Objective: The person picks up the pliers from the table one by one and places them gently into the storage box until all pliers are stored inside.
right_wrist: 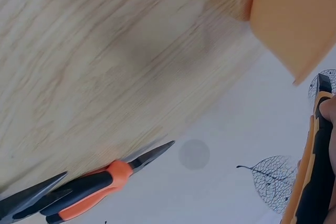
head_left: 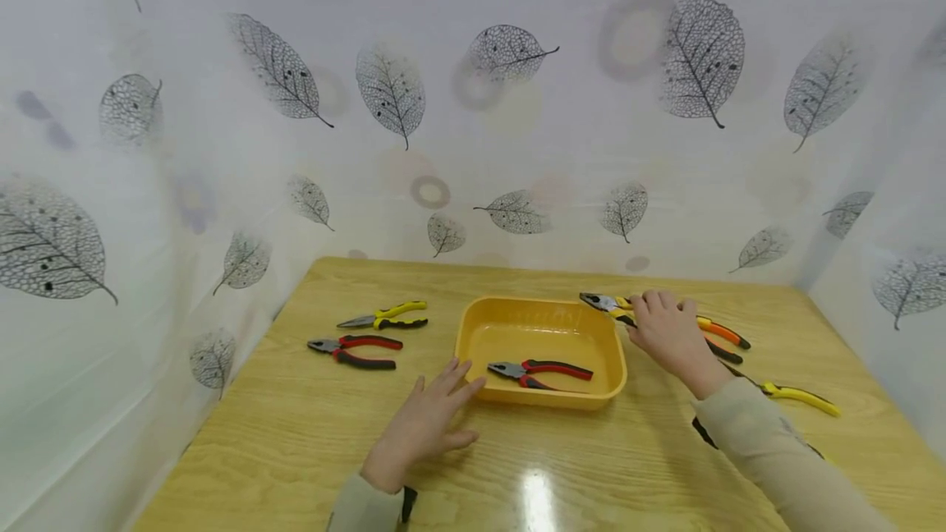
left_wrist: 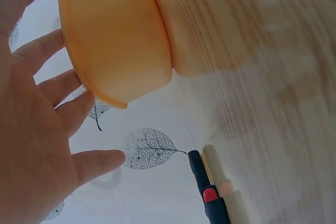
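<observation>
My right hand (head_left: 668, 341) grips yellow-and-black combination pliers (head_left: 602, 302), their metal jaws pointing left over the right rim of a yellow plastic tray (head_left: 547, 401). In the right wrist view these held pliers (right_wrist: 312, 171) show at the right edge, partly hidden by fingers. Inside the tray lies a pair of red-and-black pliers (head_left: 510, 369). At the tray's front left corner is my left hand (head_left: 429, 425), its fingers spread and holding nothing. The left wrist view has its fingertips right at the tray's rim.
Left of the tray lie yellow-and-black long-nose pliers (head_left: 399, 316) and more red-and-black pliers (head_left: 347, 346). Orange-and-black pliers (head_left: 727, 333) and yellow-handled pliers (head_left: 801, 397) lie on the right; my right sleeve (head_left: 761, 433) partly covers another black-handled tool. A leaf-patterned curtain (head_left: 517, 146) surrounds the wooden table.
</observation>
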A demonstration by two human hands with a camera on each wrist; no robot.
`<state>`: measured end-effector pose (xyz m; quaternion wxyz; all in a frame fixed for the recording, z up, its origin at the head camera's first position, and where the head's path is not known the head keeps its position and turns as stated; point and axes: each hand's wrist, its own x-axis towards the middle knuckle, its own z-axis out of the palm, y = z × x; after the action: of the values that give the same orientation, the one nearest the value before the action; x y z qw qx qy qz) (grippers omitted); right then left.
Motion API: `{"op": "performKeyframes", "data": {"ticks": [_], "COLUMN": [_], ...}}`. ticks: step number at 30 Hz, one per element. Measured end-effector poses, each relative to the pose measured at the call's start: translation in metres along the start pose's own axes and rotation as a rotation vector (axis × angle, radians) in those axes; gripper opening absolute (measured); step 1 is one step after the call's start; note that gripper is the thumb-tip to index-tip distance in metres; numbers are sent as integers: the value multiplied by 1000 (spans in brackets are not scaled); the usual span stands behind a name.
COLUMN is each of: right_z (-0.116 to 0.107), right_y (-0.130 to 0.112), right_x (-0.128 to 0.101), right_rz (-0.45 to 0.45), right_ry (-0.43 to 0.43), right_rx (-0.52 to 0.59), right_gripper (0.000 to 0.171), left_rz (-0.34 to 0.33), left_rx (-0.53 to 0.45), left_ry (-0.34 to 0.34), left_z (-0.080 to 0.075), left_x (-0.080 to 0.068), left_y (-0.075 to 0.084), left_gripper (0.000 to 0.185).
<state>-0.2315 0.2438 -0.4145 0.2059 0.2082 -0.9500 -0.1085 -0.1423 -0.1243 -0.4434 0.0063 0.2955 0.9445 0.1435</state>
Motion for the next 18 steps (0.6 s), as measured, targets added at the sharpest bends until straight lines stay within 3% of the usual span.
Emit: {"op": "performKeyframes", "data": {"ticks": [18], "right_z": [2], "right_y": [-41], "right_x": [26], "right_rz": [-155], "right_ry": [68], "right_rx": [-82], "right_gripper": [49], "left_rz": [10], "left_rx": [14], "left_ry": [5], "left_z": [1], "left_x": [0], "left_y": [-2], "left_gripper": [71]}}
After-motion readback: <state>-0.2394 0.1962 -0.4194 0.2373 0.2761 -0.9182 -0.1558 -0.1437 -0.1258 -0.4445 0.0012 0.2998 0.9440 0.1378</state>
